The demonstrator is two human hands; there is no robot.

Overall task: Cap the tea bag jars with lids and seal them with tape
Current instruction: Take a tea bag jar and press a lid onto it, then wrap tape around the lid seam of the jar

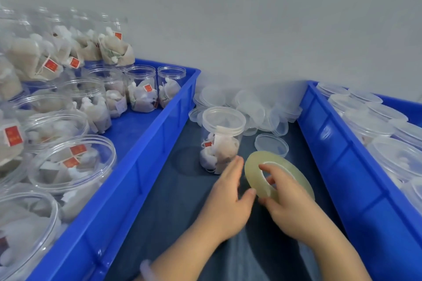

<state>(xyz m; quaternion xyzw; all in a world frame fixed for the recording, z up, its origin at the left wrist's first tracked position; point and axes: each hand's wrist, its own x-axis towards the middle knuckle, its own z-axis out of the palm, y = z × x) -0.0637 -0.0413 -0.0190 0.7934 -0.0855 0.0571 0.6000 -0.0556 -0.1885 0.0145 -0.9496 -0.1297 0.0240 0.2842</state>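
Dark blue cloth (182, 200) at centre of frame is serving as your work spot. Your right hand (290, 203) is clamping the tape roll (253, 166), fingers curled thru its core, prob. to steady it. Your left hand (228, 200), fingers straight and together, is touching the roll's edge w/ the thumb, likely searching the tape end. The capped jar (220, 141) is standing just above, near for sealing.

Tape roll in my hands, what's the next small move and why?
Probably peel the tape's free end with the left hand and carry it to the seam under the lid: the jar in front is already capped, the right hand grips the tape roll, and the left touches its edge.
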